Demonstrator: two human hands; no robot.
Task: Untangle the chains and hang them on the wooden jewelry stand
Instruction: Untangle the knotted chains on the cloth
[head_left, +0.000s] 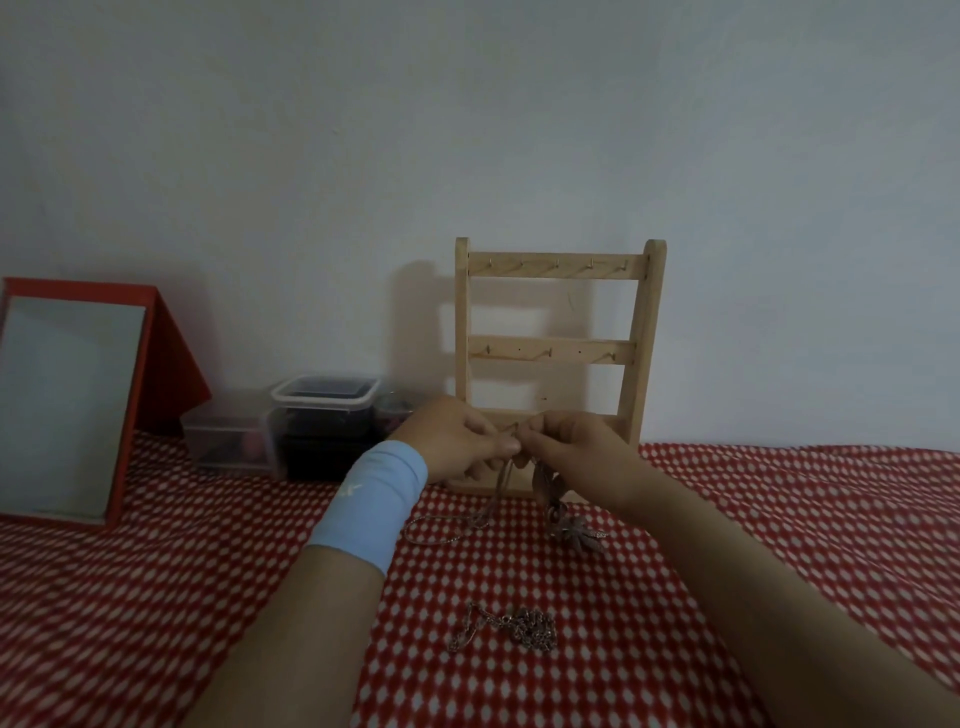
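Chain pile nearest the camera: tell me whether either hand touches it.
Apart. Head view: chain pile lies alone on the cloth; left hand and right hand pinch another chain by the stand.

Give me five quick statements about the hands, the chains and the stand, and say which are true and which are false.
1. The left hand and the right hand both pinch a chain in front of the stand. True.
2. A chain already hangs from the stand's top row. False: the hooks there are bare.
3. A second chain lies tangled on the cloth, nearer the camera. True.
4. The mirror stands to the right of the stand. False: the mirror is far to its left.
5. The wristband is on the right wrist. False: the blue wristband is on the left wrist.
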